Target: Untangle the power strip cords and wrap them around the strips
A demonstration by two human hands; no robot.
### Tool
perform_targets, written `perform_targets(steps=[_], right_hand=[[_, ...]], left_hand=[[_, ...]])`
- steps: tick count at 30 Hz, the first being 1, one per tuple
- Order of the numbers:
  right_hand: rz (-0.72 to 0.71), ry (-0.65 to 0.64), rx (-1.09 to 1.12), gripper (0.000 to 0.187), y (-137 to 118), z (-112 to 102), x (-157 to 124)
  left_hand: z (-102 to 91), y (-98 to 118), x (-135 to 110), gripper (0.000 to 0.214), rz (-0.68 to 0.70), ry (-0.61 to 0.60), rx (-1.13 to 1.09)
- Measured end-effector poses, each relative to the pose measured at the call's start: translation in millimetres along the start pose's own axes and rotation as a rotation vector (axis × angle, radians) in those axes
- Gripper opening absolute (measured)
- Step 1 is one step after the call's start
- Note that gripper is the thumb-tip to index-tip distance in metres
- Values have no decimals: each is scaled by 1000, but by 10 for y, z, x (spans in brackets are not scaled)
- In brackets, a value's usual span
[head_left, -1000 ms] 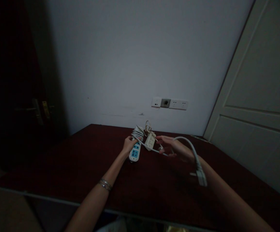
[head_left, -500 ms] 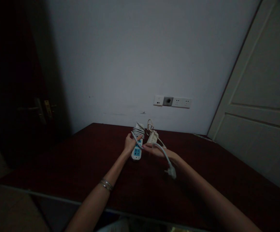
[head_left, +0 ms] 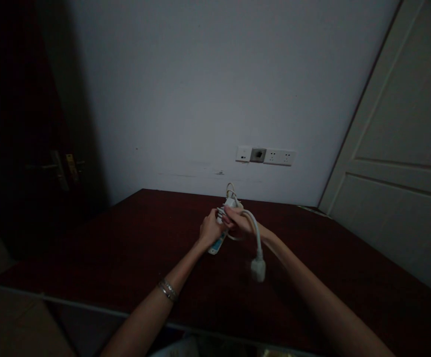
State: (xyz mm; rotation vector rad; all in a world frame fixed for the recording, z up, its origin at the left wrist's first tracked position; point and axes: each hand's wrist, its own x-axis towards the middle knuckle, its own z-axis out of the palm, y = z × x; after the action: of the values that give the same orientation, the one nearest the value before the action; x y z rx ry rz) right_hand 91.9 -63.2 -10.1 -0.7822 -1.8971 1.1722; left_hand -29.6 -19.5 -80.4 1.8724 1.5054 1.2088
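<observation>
A white power strip with blue sockets [head_left: 217, 245] is held above the dark red table, tilted, its middle covered by my hands. My left hand [head_left: 211, 229] is closed around the strip and the cord wound on it. Close against it, my right hand [head_left: 238, 221] is closed on the white power cord [head_left: 254, 225]. The cord's loose end arches over my right wrist, and its plug [head_left: 258, 269] hangs down in front. Behind my hands lies a second, cream power strip with its cord [head_left: 231, 191], mostly hidden.
The dark red table [head_left: 144, 238] reaches back to a pale wall. A row of wall sockets [head_left: 266, 155] sits above its back edge. A white panelled door [head_left: 397, 198] stands at the right, a dark door with a handle [head_left: 59, 168] at the left.
The blue-socketed strip has turned and shifted right, now in front of the cream one. My right hand has come up against my left, and the hanging plug has swung slightly left and down.
</observation>
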Motion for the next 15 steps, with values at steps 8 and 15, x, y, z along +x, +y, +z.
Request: perform_targets(steps=[8,15], right_hand=[[29,64,602,49,-51,-156,45],[116,-79,718,42,-38,-245,59]], left_hand=[[113,29,-115,53,105,-36,-87],[152,6,-74,55,34,-55,22]])
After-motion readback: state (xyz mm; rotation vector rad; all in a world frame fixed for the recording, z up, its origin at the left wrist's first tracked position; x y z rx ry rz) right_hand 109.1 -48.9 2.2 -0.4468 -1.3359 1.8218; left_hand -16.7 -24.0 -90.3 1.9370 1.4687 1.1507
